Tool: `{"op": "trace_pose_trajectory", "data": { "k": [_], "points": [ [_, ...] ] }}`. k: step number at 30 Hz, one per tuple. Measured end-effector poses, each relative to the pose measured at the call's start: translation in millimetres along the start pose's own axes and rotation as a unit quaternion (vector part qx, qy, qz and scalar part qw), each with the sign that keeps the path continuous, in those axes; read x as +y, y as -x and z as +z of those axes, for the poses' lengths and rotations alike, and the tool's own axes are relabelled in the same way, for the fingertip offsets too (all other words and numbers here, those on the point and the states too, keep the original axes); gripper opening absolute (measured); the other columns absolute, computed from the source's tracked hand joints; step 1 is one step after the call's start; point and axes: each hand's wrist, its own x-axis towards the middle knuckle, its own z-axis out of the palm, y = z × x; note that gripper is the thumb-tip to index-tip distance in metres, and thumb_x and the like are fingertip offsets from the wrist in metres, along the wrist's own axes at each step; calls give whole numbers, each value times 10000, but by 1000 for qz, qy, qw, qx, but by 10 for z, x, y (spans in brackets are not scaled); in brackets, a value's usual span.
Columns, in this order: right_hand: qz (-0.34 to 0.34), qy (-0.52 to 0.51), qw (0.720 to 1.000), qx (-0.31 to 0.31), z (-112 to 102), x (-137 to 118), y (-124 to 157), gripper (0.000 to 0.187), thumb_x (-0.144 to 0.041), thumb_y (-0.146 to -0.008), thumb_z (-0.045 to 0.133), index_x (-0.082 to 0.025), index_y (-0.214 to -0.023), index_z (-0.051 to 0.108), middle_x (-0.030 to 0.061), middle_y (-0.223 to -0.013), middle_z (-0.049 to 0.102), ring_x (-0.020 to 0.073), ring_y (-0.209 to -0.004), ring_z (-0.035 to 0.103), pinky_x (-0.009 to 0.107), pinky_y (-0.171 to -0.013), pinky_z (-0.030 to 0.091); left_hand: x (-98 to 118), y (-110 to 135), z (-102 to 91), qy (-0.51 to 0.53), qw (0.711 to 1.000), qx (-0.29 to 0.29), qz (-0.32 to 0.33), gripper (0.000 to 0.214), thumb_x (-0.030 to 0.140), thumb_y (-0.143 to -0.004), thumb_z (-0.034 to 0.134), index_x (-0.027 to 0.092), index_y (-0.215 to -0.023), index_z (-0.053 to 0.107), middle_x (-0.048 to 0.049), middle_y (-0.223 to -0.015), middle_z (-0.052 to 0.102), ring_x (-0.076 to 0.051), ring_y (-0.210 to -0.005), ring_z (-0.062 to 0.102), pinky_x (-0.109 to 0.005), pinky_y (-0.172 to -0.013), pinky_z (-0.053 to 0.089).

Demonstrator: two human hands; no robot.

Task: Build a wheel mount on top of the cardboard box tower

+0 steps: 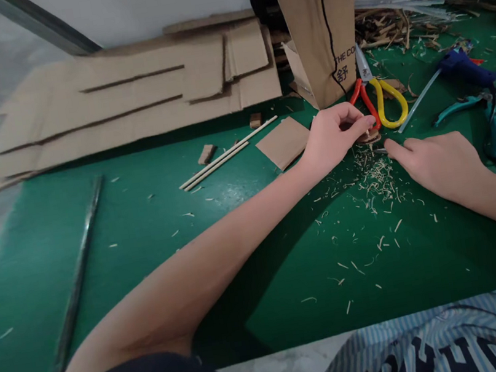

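Observation:
My left hand [335, 129] is closed in a pinch, thumb against fingers, on a short pale stick that is mostly hidden. Just under those fingertips is a small brown piece [370, 138], apparently wood or bark. To the right, my right hand [435, 164] is closed around a thin metal tool [380, 151]; only its tip shows, close to the brown piece. Pale curled shavings [380, 177] are heaped below both hands and scattered toward the table's front edge. Scissors [384, 105] with red and yellow handles lie just behind my fingers.
A tall cardboard box [321, 32] stands behind my left hand. Cardboard sheets [123, 99] lie at the back left. Two thin sticks [229, 156] and a cardboard square [283, 143] are nearer. A blue glue gun [466, 69] and teal-handled pliers [495, 127] lie at right.

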Motion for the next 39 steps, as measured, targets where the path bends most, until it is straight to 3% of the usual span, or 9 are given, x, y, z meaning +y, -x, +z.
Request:
{"op": "trace_pose_trajectory", "data": {
  "k": [4, 12, 24, 33, 39],
  "points": [
    [-15, -12, 1000, -19, -45, -19, 24, 548, -41, -887, 388, -143, -1390, 580, 83, -719, 681, 153, -502, 520, 322, -512, 134, -21, -3, 4, -3, 1000, 5, 5, 205, 309, -881, 671, 176, -738, 609, -33, -739, 711, -119, -674, 636, -262, -631, 492],
    [12, 21, 999, 42, 76, 17, 32, 466, -114, -912, 424, -196, -1323, 627, 46, -697, 667, 136, -482, 485, 323, -522, 114, 19, 0, 9, -27, 1000, 7, 2, 246, 300, -863, 700, 196, -685, 564, -6, -697, 683, -108, -649, 606, -252, -615, 473],
    [7, 2, 999, 35, 83, 43, 37, 380, -169, -971, 386, -218, -1238, 652, 42, -683, 657, 136, -492, 471, 317, -532, 102, 6, 5, 10, -30, 1000, 6, 4, 225, 300, -876, 679, 196, -694, 597, -11, -705, 680, -118, -659, 600, -264, -622, 470],
    [-24, -6, 1000, -1, 20, 38, 52, 422, -145, -963, 390, -173, -1308, 631, 52, -684, 669, 153, -509, 521, 323, -513, 120, -14, 5, -1, -34, 999, -2, 11, 208, 318, -891, 655, 191, -728, 627, -27, -740, 702, -130, -686, 619, -273, -639, 482],
    [-3, -2, 1000, 31, 95, 60, 63, 422, -156, -959, 413, -201, -1311, 640, 49, -688, 669, 135, -496, 497, 321, -529, 104, -5, 12, 7, -24, 1000, -2, 6, 187, 299, -893, 654, 195, -739, 629, -23, -749, 702, -136, -705, 629, -287, -669, 501]
  ]
}}
